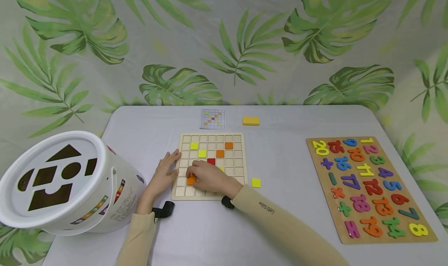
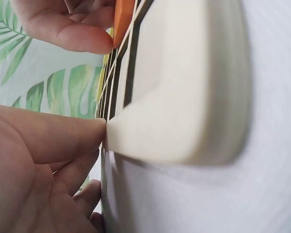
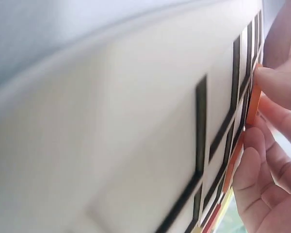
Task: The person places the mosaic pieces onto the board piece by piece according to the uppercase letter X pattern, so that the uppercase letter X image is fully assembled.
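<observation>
A wooden grid board point(image 1: 199, 198) lies on the table, with yellow, orange and red square tiles in some cells. At its lower left, my right hand point(image 1: 210, 176) pinches an orange tile point(image 1: 191, 181) between thumb and fingers; in the right wrist view that orange tile point(image 3: 254, 99) stands tilted against the grid. Beside the board's left edge rests my left hand point(image 1: 162, 176), fingers extended. Its thumb point(image 2: 63, 133) touches the board's edge in the left wrist view. A red tile point(image 1: 211, 161) sits near the middle. My right hand partly hides a yellow tile point(image 1: 221, 168).
A loose yellow tile point(image 1: 256, 182) lies right of the board. Behind it are a printed pattern card point(image 1: 212, 119) and a yellow block point(image 1: 251, 121). A white shape-sorter bucket point(image 1: 122, 196) stands left; a number puzzle board point(image 1: 329, 200) lies right.
</observation>
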A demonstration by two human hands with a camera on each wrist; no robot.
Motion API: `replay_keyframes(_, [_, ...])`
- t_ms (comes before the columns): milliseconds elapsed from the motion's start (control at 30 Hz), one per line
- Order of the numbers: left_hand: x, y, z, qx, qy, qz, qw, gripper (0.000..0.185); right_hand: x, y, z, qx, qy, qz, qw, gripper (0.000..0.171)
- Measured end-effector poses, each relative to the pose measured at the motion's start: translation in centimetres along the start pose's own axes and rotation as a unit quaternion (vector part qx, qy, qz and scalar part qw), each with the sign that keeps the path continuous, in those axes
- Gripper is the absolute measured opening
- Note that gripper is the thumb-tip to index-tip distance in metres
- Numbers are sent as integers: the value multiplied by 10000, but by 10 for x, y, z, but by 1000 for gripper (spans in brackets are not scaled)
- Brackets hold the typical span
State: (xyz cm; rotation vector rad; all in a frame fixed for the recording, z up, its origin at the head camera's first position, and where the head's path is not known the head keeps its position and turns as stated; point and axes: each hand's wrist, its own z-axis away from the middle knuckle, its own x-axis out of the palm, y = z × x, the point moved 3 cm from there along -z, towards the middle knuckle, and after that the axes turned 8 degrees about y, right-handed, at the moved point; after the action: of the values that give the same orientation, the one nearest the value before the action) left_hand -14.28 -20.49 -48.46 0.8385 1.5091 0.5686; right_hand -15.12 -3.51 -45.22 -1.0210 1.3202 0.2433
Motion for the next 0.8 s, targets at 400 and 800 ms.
replay_keyframes(400, [-1,-1,0,-14,29,-20,10000,55,0,-1,1,145,-59,13,9999,23])
replay_keyframes(800, [2,0,1,-33,68,55,10000,55,-56,56,74,775,578,-1039,9899,27])
